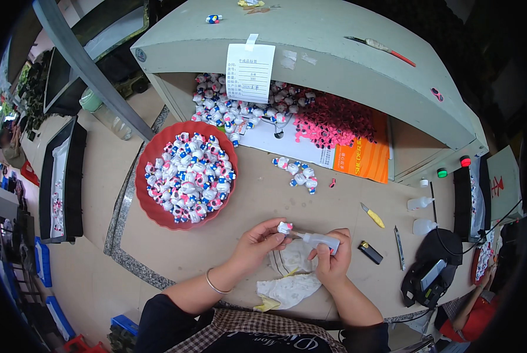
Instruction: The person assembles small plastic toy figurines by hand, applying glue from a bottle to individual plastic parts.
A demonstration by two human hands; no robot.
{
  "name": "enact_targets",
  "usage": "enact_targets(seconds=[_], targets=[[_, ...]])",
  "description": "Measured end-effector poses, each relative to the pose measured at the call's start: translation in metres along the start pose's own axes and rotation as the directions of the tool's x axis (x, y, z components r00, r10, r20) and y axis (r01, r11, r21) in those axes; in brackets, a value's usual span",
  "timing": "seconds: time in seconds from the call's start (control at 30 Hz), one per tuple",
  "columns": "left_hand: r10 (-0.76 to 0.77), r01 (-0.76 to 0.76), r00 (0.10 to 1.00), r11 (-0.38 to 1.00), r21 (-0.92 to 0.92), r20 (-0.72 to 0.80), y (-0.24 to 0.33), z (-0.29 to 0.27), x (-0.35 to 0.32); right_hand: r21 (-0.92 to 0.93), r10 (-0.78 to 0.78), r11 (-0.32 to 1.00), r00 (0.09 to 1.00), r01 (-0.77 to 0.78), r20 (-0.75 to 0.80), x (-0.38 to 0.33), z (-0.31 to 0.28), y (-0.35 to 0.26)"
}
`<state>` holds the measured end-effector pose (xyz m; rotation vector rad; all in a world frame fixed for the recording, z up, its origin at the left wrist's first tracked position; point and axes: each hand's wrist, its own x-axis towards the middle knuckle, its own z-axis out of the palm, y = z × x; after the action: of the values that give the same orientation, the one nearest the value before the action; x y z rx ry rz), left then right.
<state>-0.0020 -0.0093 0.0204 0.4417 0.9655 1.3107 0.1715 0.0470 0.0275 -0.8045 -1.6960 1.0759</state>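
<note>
- above the crumpled cloth (292, 276), the left hand (257, 241) pinched a small figurine (284, 227).
- the right hand (333, 259) gripped a glue bottle (320, 239), nozzle touching it.

A round red plastic bowl (147, 194) heaped with small white, pink and blue figurines (190, 176) sits on the tan bench (257, 200). Right of centre lie a yellow-handled knife (373, 216), a small black lighter (370, 252) and two clear squeeze bottles (421, 215).
</note>
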Motion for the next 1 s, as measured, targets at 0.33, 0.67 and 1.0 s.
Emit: enact_targets(seconds=[0.33, 0.67, 1.0], targets=[[-0.001, 0.001, 1.000, 1.000, -0.005, -0.007, -0.001, -0.001, 0.001, 0.051, 0.017, 0.999, 1.000, -0.017, -0.007, 0.000, 0.000, -0.001], [0.020, -0.020, 1.000, 0.999, 0.025, 0.003, -0.002, 0.000, 0.001, -0.053, -0.057, 0.997, 0.998, 0.057, 0.001, -0.003, -0.003, 0.003], [0.041, -0.041, 0.999, 0.999, 0.023, -0.026, -0.005, -0.003, 0.001, -0.125, -0.015, 0.992, 1.000, 0.018, 0.023, -0.004, -0.005, -0.003]])
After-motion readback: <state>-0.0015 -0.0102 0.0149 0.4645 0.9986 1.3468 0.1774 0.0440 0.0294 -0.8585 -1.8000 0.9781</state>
